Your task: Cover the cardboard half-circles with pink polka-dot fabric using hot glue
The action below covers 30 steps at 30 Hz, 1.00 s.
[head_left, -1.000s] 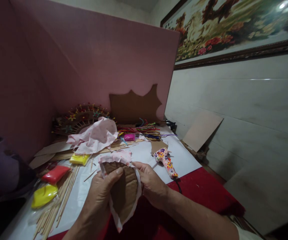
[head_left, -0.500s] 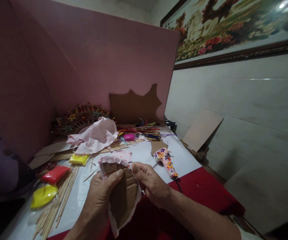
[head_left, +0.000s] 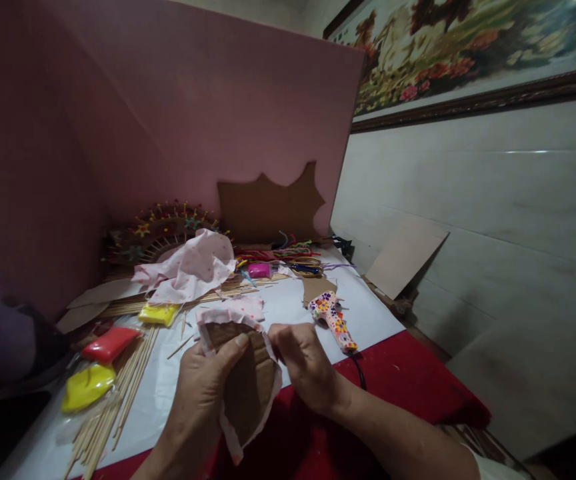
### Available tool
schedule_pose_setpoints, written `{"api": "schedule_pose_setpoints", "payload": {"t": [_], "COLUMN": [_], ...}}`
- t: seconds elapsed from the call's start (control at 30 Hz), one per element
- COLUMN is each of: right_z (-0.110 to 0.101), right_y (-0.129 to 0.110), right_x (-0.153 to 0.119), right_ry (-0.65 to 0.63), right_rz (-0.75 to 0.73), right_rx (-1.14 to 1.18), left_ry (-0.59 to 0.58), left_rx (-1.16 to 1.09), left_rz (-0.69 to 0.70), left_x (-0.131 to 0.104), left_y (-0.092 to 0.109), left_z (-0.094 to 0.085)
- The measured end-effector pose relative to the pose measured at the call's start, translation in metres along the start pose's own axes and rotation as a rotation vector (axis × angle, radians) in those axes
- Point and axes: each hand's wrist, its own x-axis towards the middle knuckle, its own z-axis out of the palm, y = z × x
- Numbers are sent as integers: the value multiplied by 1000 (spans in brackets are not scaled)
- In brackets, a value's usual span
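Note:
My left hand (head_left: 198, 390) grips a leaf-shaped piece of brown cardboard (head_left: 251, 393), its thumb flat on the bare face and the other fingers behind. Pale pink spotted fabric is folded over the cardboard's rim all around. At the upper right edge my right hand (head_left: 308, 363) is closed, thumb and curled fingers pressed against the fabric border (head_left: 269, 347). Just behind the piece lies a scrap of the same fabric (head_left: 243, 307). A glue gun with a flowered covering (head_left: 333, 320) rests on the table to the right, its black cord trailing toward me.
Bundled wooden sticks (head_left: 131, 393) and yellow and red clay packets (head_left: 113, 343) lie at left. Crumpled pink fabric (head_left: 193, 267), scissors (head_left: 305, 268) and coloured pipe cleaners (head_left: 288, 252) lie farther back. Cut cardboard (head_left: 268, 210) leans on the pink panel. Red cloth (head_left: 408, 380) covers the near edge.
My right hand has shifted slightly right and its fingers have curled tighter at the border. My left hand keeps its hold on the cardboard. The view has tilted a little.

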Motion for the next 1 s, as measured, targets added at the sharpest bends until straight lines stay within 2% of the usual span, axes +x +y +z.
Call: {"api": "schedule_pose_setpoints", "payload": {"t": [0.1,0.2,0.33,0.43,0.5,0.6,0.73,0.9,1.0], "right_z": [-1,-1,-1,-3,-3,-3,-3,-3,-3], "right_y": [-3,-6,-8,-8,-8,-10,-14,-14,-11], "right_x": [5,8,8,6,5,4,3,3,0], "right_ry": [42,-38,-128,-189,-210,-196,-145,-83,3], "right_rz": [192,353,429,487,473,426,377,233,106], "right_rx": [236,524,762,845,879,879,762,533,282], "left_ry": [-43,-77,-110,-146,-156,-152,-124,-108,-84], "left_rx": [-31,-58,-69,-75,-66,-40,-10,-5,29], "left_rz": [-64,-89,-115,-136,-137,-121,-100,-61,-20], "left_x": [-2,-5,-9,-10,-10,-8,-8,-6,-4], "left_y": [3,4,4,3,3,2,2,0,0], "left_z": [2,3,4,3,2,1,1,0,-1]}}
